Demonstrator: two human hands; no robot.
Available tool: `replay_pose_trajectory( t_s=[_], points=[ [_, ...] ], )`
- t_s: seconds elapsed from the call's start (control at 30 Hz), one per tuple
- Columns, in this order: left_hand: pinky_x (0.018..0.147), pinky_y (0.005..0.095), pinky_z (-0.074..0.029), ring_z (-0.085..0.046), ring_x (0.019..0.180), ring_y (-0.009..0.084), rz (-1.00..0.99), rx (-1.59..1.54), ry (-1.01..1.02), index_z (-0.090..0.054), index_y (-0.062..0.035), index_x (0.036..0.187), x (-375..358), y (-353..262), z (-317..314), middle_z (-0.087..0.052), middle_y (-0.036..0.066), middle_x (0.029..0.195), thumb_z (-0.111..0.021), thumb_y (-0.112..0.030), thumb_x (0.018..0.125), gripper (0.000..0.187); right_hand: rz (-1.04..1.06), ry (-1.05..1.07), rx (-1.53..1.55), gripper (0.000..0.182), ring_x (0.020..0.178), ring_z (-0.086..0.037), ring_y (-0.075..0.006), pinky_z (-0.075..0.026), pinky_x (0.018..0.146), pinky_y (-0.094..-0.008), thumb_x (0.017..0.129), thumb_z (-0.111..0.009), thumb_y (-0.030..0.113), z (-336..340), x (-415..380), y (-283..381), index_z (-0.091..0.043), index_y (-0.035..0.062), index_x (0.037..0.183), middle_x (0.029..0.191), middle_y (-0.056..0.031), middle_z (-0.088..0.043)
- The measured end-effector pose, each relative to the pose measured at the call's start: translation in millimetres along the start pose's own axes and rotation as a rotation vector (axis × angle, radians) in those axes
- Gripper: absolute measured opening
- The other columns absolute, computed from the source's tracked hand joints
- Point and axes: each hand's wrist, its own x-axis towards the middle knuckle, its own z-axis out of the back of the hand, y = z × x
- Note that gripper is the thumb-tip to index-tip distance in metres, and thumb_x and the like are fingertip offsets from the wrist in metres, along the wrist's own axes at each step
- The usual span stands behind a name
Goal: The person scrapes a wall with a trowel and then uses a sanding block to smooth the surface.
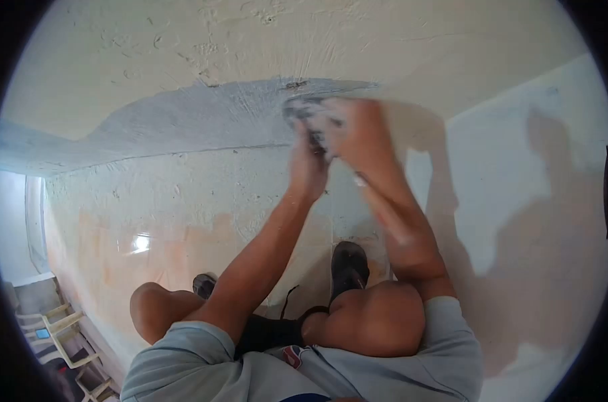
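Both hands meet low on the cream wall, at the right end of a grey patch [183,117] with streaks across it. My right hand [347,127] is smeared with white and blurred by motion. Its fingers curl over a dark, white-smeared thing [300,107] pressed to the wall, whose kind I cannot make out. Just below, my left hand [308,161] closes on the lower side of the same thing, its fingers partly hidden. A dark gouge [294,85] shows in the wall above the hands.
The tiled floor [176,221] is spotted and smeared beneath my knees. A white wall [538,181] with my shadow rises at right. Pale plastic chairs [62,328] stand at lower left, a doorway [32,221] beyond. My shoe [349,262] is close to the wall.
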Motion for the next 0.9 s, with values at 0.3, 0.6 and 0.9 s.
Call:
replay_pose_trajectory(
  t_s=[0.3,0.6,0.9],
  points=[
    [0.065,0.0298,-0.061,-0.061,0.076,0.0110,0.123,0.405,-0.066,-0.064,-0.0024,0.108,-7,1,-4,-0.067,0.005,0.095,-0.052,-0.053,0.102,0.053,-0.176,-0.121,0.125,0.025,0.065,-0.065,-0.0223,-0.050,0.065,-0.0358,0.086,-0.073,0.021,39,-37,-4,-0.072,-0.0028,0.094,0.074,-0.0167,-0.068],
    [0.062,0.0240,-0.059,-0.064,0.073,0.0070,0.206,0.256,0.014,-0.066,-0.0066,0.103,-10,3,-52,-0.068,-0.001,0.087,-0.055,-0.050,0.102,0.044,-0.188,-0.310,0.034,0.019,0.058,-0.057,-0.0349,-0.048,0.059,-0.0374,0.085,-0.071,0.015,64,-41,13,-0.066,-0.0027,0.086,0.071,-0.0216,-0.061],
    [0.069,0.0274,-0.061,-0.064,0.076,0.0087,0.210,0.225,0.084,-0.063,-0.0075,0.109,-18,26,-79,-0.064,0.000,0.087,-0.052,-0.052,0.103,0.046,-0.209,-0.286,0.079,0.015,0.057,-0.054,-0.0114,-0.046,0.056,-0.0297,0.086,-0.071,0.013,101,-65,15,-0.069,-0.0024,0.089,0.066,-0.0132,-0.062]
  ],
)
